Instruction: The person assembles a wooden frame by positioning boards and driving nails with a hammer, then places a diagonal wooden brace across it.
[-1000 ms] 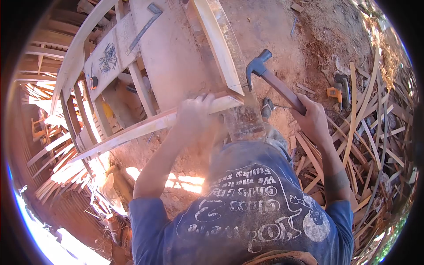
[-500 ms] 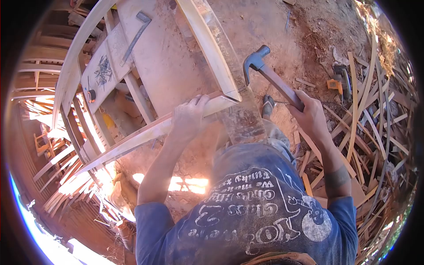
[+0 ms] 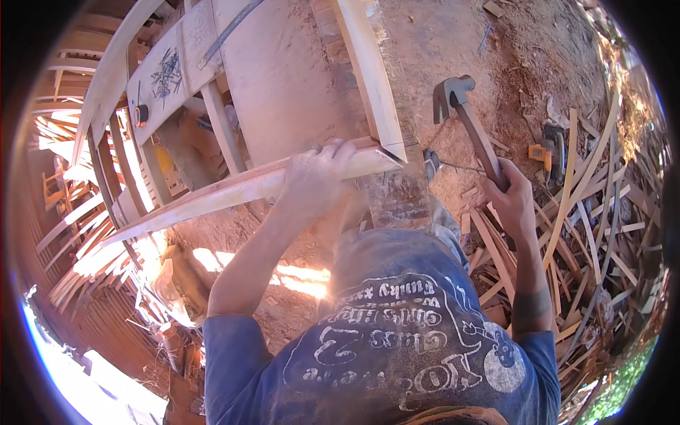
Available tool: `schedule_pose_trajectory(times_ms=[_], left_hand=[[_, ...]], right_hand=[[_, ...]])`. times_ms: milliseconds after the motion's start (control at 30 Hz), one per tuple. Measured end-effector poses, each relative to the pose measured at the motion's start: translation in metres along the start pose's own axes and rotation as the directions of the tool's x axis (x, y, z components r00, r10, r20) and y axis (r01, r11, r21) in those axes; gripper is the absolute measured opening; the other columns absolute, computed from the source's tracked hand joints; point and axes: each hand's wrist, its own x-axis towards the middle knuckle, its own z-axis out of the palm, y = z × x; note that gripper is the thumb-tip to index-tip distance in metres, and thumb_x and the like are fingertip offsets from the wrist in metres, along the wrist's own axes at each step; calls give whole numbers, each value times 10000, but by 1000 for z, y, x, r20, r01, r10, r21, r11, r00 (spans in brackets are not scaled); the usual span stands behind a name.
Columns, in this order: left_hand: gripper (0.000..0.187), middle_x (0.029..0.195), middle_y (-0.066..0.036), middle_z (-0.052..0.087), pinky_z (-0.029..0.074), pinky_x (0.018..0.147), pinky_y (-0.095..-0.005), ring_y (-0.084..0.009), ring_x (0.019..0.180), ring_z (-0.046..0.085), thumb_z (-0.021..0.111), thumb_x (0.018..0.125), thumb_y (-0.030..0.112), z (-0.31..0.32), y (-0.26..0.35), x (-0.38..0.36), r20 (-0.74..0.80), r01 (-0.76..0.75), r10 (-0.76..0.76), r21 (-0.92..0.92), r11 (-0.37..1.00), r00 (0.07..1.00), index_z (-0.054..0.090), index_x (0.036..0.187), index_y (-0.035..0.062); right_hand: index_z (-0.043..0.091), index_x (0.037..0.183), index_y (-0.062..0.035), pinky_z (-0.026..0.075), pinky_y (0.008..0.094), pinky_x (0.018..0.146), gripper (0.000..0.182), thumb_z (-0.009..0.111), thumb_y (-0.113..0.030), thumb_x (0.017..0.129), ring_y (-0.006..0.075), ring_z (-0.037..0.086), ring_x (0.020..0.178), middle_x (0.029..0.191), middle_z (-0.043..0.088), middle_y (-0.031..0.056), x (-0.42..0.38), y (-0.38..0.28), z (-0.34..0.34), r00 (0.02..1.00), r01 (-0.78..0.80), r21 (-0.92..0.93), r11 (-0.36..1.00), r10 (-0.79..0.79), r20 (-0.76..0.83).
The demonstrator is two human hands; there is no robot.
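My left hand (image 3: 315, 170) is wrapped over a long curved wooden piece (image 3: 234, 189) near its right end. That end meets the lower end of a second pale wooden piece (image 3: 368, 74), forming a corner above a rough wooden beam (image 3: 402, 202). A nail seems to stick out at the joint, but it is too small to be sure. My right hand (image 3: 511, 195) grips a claw hammer (image 3: 476, 131) low on its wooden handle. The hammer's head is raised to the right of the corner, apart from the wood, with its claw pointing left.
A pale board (image 3: 159, 88) on the left carries a pile of nails (image 3: 166, 74) and a tape measure (image 3: 141, 115). A metal square (image 3: 230, 32) lies above them. Wood offcuts (image 3: 581, 227) heap up at right, beside a yellow-and-black power tool (image 3: 547, 154).
My right hand and the hammer have moved right, away from the joint. My left hand stays on the curved piece. The whole view has shifted a little.
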Motion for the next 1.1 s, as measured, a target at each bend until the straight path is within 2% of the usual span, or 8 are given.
schedule_pose_trajectory(times_ms=[167,367,467,567,667,867,967,1100], left_hand=[[501,1227,-174,657,546,800,-452,-345,967,678,785,770,301,-7,3,-1,16,12,-10,-86,996,1000,584,1150,44],[499,1247,-177,649,537,799,-478,-357,962,675,779,758,234,-6,4,-1,37,33,-32,-14,999,999,562,1175,66],[332,1200,-156,687,579,689,-415,-301,824,720,699,792,193,-1,-1,1,-84,-52,55,31,998,995,593,1084,76],[335,1202,-164,685,579,690,-410,-303,833,719,691,798,191,-2,2,-1,-26,-39,40,35,999,999,590,1093,70],[487,1182,-155,674,559,768,-438,-336,941,683,784,736,230,6,3,-6,59,-1,-2,45,999,998,582,1147,63],[517,1178,-153,675,565,780,-424,-326,938,688,812,703,244,-4,7,2,29,26,-25,-31,999,999,583,1126,55],[420,1218,-159,674,570,751,-410,-309,873,712,744,774,238,4,0,2,25,-8,8,16,1000,1000,586,1124,68],[425,1200,-163,677,565,752,-421,-315,900,703,748,763,219,6,1,2,-16,-17,17,-1,1000,1000,585,1122,61]], right_hand=[[634,1070,3,383,270,570,278,670,-185,868,67,457,635,708,518,-9,3,-5,-1,993,-104,89,991,98,66],[637,1073,12,343,247,556,266,652,-163,874,53,432,634,726,515,-30,10,5,3,994,-85,168,982,72,78],[635,1082,13,340,242,554,270,654,-162,876,48,431,628,718,511,-33,10,4,2,995,-77,180,981,65,69],[635,1089,12,339,240,550,272,656,-157,877,43,433,622,704,505,-38,8,5,0,994,-94,177,980,82,72],[633,1100,10,340,239,537,275,660,-150,878,40,436,605,691,501,-43,7,9,-2,994,-95,182,979,84,68],[634,1109,-1,343,235,510,265,658,-158,896,33,447,564,676,508,-44,4,10,-3,991,-131,238,962,122,55],[633,1114,-3,341,231,508,266,659,-163,903,30,452,562,675,512,-44,3,9,-4,990,-143,227,963,137,44],[631,1109,-5,335,228,500,260,663,-166,908,29,450,558,680,515,-44,5,9,-2,988,-155,237,959,144,63]])
